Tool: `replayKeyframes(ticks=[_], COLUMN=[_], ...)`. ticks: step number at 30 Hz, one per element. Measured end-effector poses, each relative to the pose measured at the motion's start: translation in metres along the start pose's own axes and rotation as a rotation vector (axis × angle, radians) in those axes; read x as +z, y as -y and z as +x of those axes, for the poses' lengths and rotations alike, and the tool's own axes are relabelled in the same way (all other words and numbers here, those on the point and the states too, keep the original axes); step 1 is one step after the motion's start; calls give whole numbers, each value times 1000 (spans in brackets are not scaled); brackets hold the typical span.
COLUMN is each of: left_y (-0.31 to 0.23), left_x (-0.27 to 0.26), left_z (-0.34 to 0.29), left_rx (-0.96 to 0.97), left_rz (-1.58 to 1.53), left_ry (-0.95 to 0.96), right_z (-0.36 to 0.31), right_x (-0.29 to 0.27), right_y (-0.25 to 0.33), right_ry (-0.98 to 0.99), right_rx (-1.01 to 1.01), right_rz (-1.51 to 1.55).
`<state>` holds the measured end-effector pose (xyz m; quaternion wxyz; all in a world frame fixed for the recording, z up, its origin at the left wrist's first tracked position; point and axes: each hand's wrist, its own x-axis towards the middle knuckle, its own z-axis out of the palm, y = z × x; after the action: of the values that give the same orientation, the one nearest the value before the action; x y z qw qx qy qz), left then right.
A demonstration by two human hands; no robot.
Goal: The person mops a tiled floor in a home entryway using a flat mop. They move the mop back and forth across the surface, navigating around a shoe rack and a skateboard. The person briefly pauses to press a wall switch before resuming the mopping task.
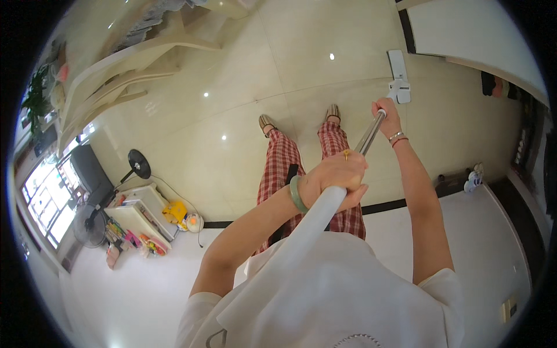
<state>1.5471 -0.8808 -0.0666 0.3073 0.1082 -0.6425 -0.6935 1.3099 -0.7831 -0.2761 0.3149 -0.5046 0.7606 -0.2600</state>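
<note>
I hold a flat mop (pixel 316 216) with a thick white upper handle and a shiny metal pole slanting away to the far right. My left hand (pixel 335 175), with a green bangle and a ring, is wrapped round the upper handle in front of my body. Farther down, my right hand (pixel 387 118) grips the metal pole, a bracelet on its wrist. The narrow white mop head (pixel 398 75) rests on the glossy cream floor tiles (pixel 232 75), beyond my right hand. It lies to the right of my feet.
At left, a black round-based stand (pixel 138 163) and a clear-bladed fan (pixel 90 224) are near a white cabinet (pixel 142 219) with toys. Curved cream furniture (pixel 122 64) stands at far left. A white panel with a dark edge (pixel 476 35) bounds the far right. A thin cable (pixel 183 200) crosses the floor.
</note>
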Motion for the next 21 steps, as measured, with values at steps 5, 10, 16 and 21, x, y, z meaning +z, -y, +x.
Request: replayKeyframes(ticks=[5,10,16,21], left_y=[-13,-78,-204,-274], left_x=[-40,-118,-195,-214], left_z=[-30,-99,-179,-194], left_rx=[-61,-41,-276,-336], left_rz=[-11,80,366,456], left_ry=[-21,-147,-275,-388], right_z=[7,8,-3,-3], right_x=[49,139,232,291], right_y=[0,105,282,376], right_ry=[-32,82,186,257], right_rx=[-171,-199,-190,-278], right_rz=[-38,47,218,308])
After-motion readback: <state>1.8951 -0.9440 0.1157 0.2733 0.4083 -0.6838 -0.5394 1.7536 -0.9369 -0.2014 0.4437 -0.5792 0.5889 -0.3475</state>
